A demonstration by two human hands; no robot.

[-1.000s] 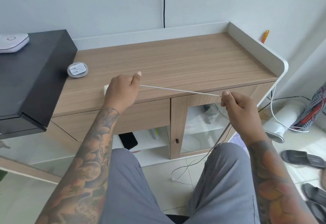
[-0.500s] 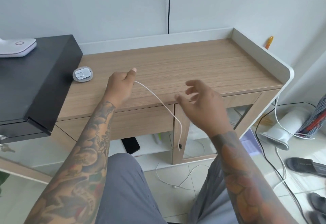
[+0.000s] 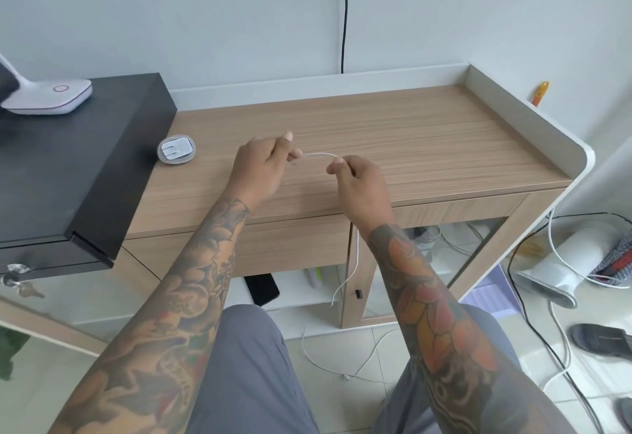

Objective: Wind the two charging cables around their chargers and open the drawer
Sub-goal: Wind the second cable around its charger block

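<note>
Fingers (image 3: 333, 167) of the right hand (image 3: 362, 187) are pinching the white charging cable (image 3: 319, 155) just above the wooden bench (image 3: 427, 146), while the left hand (image 3: 261, 168) is curling around the cable's other end — whatever sits inside that fist is hidden. Between the two hands a short arc of cable is bridging the gap; below the right wrist the rest is hanging down past the closed drawer (image 3: 284, 245) and its loose end is trailing onto the floor tiles (image 3: 342, 351). Near the bench's left edge, a second charger (image 3: 176, 150) is lying with its cable already wrapped around it, well apart from both hands. To the left, a black cabinet (image 3: 78, 163) is butting against the bench — a white device (image 3: 51, 95) is resting on top of it.
</note>
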